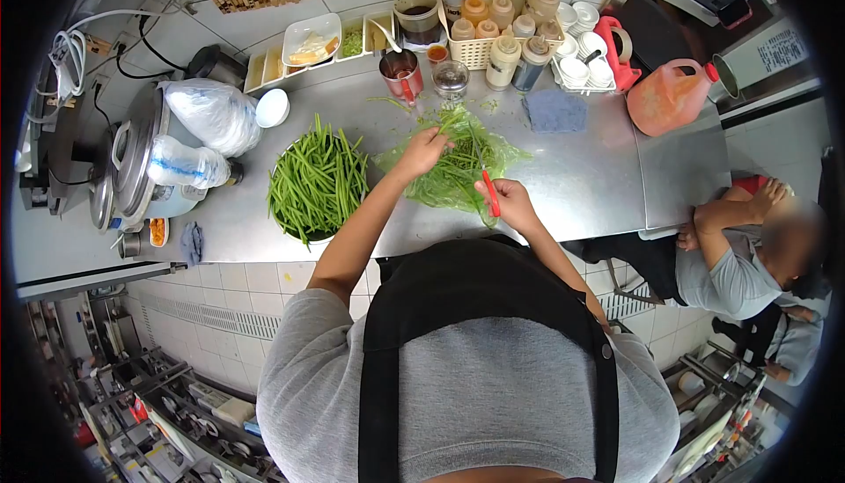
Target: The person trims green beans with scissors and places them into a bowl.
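Observation:
My right hand [510, 201] is closed around the red handles of a pair of scissors [490, 191], whose blades point away from me over a green plastic bag [429, 186]. Across from it, my left hand [426, 150] pinches some green beans [451, 120] near the blade tips. Cut green bits [459, 161] lie on the spread bag. Left of my left forearm, a round bowl heaped with long green beans [319, 179] stands on the steel counter [581, 193]. Exactly how many beans my left fingers grip cannot be made out.
Sauce bottles in a cream basket [475, 50], a red pitcher [403, 76] and a glass jar [450, 81] line the back. A blue cloth [556, 112] and an orange jug [671, 98] stand right; bagged goods [211, 113] left. A person [731, 254] sits at the right.

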Demonstrator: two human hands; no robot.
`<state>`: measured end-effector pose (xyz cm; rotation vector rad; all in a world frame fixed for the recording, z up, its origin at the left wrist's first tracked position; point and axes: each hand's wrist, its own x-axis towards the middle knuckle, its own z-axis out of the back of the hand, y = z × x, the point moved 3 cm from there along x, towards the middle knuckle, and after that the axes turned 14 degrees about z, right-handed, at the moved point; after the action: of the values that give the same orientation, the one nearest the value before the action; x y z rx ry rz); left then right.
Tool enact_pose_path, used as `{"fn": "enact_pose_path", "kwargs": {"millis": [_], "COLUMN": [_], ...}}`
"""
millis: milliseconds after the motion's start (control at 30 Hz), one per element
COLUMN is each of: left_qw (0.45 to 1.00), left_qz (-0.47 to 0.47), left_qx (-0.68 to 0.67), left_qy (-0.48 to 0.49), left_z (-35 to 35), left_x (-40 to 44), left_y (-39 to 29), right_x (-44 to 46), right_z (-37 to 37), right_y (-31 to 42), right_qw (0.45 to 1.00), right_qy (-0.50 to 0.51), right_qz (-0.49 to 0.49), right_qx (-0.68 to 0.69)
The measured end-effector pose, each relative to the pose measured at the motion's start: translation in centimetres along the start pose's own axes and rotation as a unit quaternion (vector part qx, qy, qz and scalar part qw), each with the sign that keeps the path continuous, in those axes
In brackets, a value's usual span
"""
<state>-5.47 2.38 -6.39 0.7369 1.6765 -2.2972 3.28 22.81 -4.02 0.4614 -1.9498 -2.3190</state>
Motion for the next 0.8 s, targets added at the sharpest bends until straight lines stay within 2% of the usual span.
{"fn": "enact_pose_path", "kwargs": {"millis": [33,133,233,300,467,600,667,767,800], "left_qw": [0.998,0.994,0.99,0.989,0.988,0.981,0.98,0.976,0.966], "left_qz": [-0.021,-0.053,-0.041,-0.044,-0.044,-0.052,-0.053,-0.074,-0.081], "left_qx": [0.052,0.081,0.127,0.129,0.13,0.178,0.186,0.192,0.217], "left_qy": [-0.039,-0.056,-0.055,-0.06,-0.077,-0.061,-0.05,-0.074,-0.111], "left_z": [0.1,-0.1,0.0,0.0,0.5,0.0,-0.2,-0.1,0.1], "left_x": [0.1,-0.9,-2.4,-2.1,-1.8,-1.7,-1.5,-1.5,-1.7], "left_y": [0.0,-1.1,-2.9,-2.5,-2.2,-2.2,-1.8,-1.8,-2.1], "right_x": [-0.1,-0.2,0.0,-0.1,-0.3,-0.3,-0.1,-0.1,-0.1], "right_z": [-0.2,-0.5,-0.6,-0.7,-0.8,-1.0,-1.0,-0.7,-0.7], "right_y": [0.4,0.6,0.2,0.2,0.1,0.2,0.3,0.0,0.1], "right_qw": [1.0,0.999,0.998,0.999,0.996,0.996,0.998,0.998,0.998], "right_qy": [0.016,0.039,0.05,0.053,0.067,0.068,0.065,0.06,0.061], "right_qz": [-0.011,-0.027,-0.021,-0.008,-0.047,-0.045,-0.013,-0.016,-0.015], "right_qx": [0.002,-0.002,-0.01,-0.011,0.018,0.024,-0.018,-0.022,-0.023]}}
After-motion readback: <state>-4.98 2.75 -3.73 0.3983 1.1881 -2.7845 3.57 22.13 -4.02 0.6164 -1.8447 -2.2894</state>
